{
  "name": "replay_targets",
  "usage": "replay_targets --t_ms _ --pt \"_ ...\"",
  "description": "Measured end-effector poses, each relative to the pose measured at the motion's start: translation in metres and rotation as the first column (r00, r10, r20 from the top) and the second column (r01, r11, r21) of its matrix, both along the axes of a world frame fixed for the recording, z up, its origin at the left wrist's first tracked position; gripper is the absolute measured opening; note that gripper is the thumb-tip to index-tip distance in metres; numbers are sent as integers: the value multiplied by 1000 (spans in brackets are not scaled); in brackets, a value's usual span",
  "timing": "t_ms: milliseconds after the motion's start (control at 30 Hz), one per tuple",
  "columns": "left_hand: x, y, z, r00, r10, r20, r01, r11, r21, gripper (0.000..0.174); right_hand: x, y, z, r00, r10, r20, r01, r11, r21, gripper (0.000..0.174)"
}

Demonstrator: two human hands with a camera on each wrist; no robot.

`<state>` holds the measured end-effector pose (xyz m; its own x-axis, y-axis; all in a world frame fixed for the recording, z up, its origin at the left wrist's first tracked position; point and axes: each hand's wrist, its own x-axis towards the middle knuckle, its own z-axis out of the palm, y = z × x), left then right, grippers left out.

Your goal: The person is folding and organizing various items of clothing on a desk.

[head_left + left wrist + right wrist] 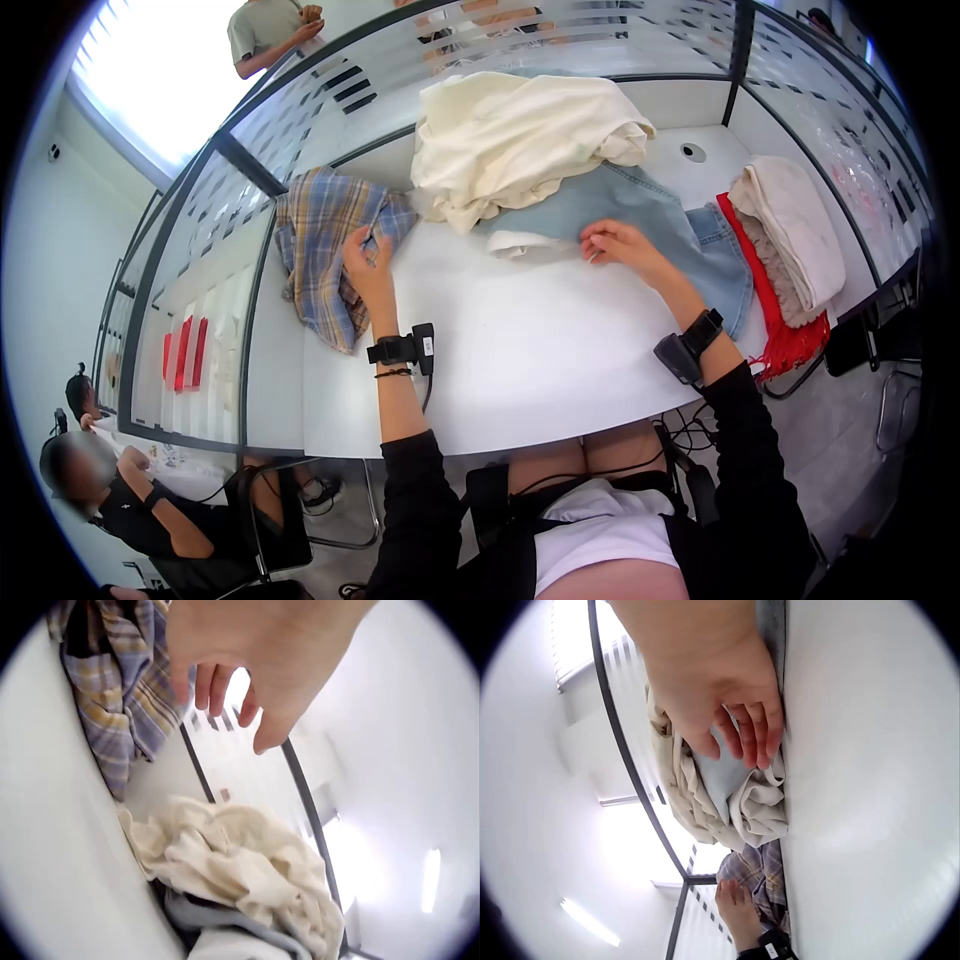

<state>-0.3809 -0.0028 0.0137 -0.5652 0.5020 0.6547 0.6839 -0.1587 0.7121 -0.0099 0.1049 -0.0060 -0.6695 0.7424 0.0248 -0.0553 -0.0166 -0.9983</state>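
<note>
My left hand [370, 268] is over the right side of a crumpled blue-and-tan plaid shirt [318, 225]. In the left wrist view its fingers [219, 690] hang loosely bent, with nothing between them and the thumb. My right hand [622, 245] hovers at the front edge of a light blue denim garment [640, 205], fingers [754, 735] relaxed and empty. Just left of it a white cloth end [520, 243] pokes out on the table. Behind, a heaped cream garment [520, 140] lies partly over the denim.
At the right lie a folded white fleecy cloth [795, 225] and a red fringed scarf [790, 345]. Framed partitions [740, 60] enclose the white table [480, 350] at back and sides. A cable hangs from my left wrist. Another person [150, 500] sits at the lower left.
</note>
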Motion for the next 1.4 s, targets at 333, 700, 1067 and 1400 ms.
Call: replay_targets --t_ms 333,700,1067,1400 --pt "113 47 46 798 -233 -555 175 972 -156 61 0 7 -19 995 98 -7 -98 995 -14 17" --pt "108 53 61 806 -224 -548 231 971 -57 17 0 4 -24 992 127 2 -127 990 62 17" --pt "82 13 106 645 -709 285 615 703 357 11 0 -2 -17 984 172 52 -175 983 56 17" --pt "42 29 87 988 -90 -123 68 983 -170 19 1 2 -15 983 168 74 -174 981 83 21"
